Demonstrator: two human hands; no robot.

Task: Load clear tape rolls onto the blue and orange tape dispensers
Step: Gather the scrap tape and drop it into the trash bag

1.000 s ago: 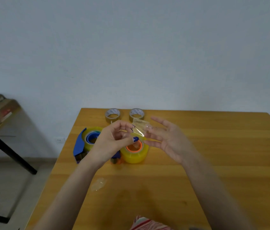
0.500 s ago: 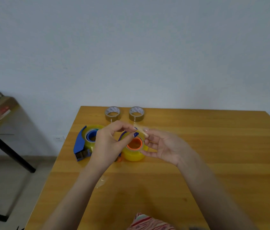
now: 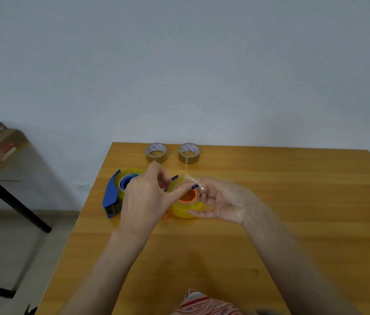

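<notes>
Hands have closed in since a second ago: then the right hand was spread flat with its fingers fanned and the strip held up between the two hands; now both sit lower and tighter together, right over the orange dispenser. The left hand comes in back-up from the left, wrist bent, its fingers arched and curled, the thumb stretched rightward so that its blue nail meets the strip. The right hand lies palm toward the camera, fingers curled inward; their tips pinch the other side of the strip, and the lowest finger runs along the near side of the clear roll. So each hand grasps the crumpled, see-through strip – it stands just above the orange core, between left thumb and right fingertips. Whether it is joined to the roll cannot be told. That roll sits on the orange dispenser on the table, with the blue dispenser just left of it, half behind the left hand and carrying its own roll – and two brown rolls stand near the far edge.
</notes>
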